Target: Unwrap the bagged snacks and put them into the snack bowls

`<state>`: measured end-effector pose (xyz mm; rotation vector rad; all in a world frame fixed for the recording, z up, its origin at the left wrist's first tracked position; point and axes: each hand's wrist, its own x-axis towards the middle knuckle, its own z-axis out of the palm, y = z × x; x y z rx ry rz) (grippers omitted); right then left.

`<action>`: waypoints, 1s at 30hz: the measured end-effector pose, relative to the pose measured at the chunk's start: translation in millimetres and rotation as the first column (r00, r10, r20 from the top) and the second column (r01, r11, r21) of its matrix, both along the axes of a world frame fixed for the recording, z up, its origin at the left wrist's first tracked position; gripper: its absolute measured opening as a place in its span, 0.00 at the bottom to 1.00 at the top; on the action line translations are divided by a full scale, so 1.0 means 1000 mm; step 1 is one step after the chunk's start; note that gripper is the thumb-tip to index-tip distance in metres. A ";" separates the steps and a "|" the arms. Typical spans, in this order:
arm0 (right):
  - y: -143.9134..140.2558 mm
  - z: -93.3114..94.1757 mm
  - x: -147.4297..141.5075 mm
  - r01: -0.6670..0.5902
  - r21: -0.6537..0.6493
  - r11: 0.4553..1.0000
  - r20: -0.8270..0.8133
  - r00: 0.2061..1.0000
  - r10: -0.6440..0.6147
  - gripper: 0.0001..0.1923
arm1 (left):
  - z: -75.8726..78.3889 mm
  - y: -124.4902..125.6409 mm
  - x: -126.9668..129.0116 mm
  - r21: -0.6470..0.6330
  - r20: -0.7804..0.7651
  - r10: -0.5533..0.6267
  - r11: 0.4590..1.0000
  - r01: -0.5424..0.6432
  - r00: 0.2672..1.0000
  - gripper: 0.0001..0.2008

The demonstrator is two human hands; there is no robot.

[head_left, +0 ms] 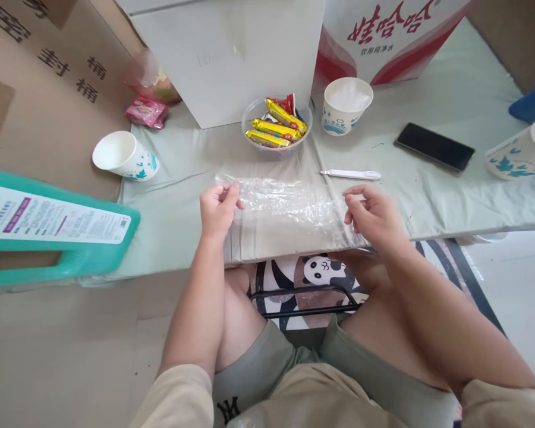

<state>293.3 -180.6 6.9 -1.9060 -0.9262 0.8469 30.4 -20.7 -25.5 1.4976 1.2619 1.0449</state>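
Note:
A crinkled piece of clear plastic film (285, 202), perhaps a flat bag, lies on the cloth-covered table in front of me. At its upper left edge my left hand (220, 208) is closed, thumb and forefinger pinching the film. My right hand (372, 217) hovers by the film's right edge with fingers loosely curled and a little apart; I see nothing held in it. Just beyond that hand lies a slim white craft knife (352, 174). Behind the film stands a clear plastic bowl (279, 153) with several yellow and red wrapped snacks (276, 128).
Paper cups stand at the left (125, 157), back (345, 113) and right edge (517, 154). A black phone (434, 146) lies at right. A green jug (84, 255) is at left. Cardboard (62, 83), white (241, 53) and red-white (383, 53) boxes line the back.

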 end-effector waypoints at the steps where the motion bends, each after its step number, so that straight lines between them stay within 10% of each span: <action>1: -0.001 0.000 0.001 -0.009 -0.048 0.999 0.071 0.997 0.012 0.09 | 0.000 -0.001 -0.002 -0.053 -0.080 -0.014 0.999 0.010 0.997 0.14; 14: -0.016 -0.023 0.026 -0.314 -0.329 0.891 0.497 0.744 0.446 0.23 | -0.005 0.000 -0.012 -0.040 -0.390 -0.186 0.982 0.185 0.902 0.12; 21: -0.011 -0.018 0.016 -0.242 -0.208 0.948 0.718 0.620 0.316 0.32 | 0.000 -0.011 -0.006 0.054 -0.545 -0.246 0.944 0.326 0.801 0.08; 30: 0.069 -0.030 -0.018 -0.632 -0.032 0.774 0.356 0.717 0.599 0.36 | -0.002 -0.016 0.005 -0.085 0.009 -0.483 0.872 0.482 0.876 0.12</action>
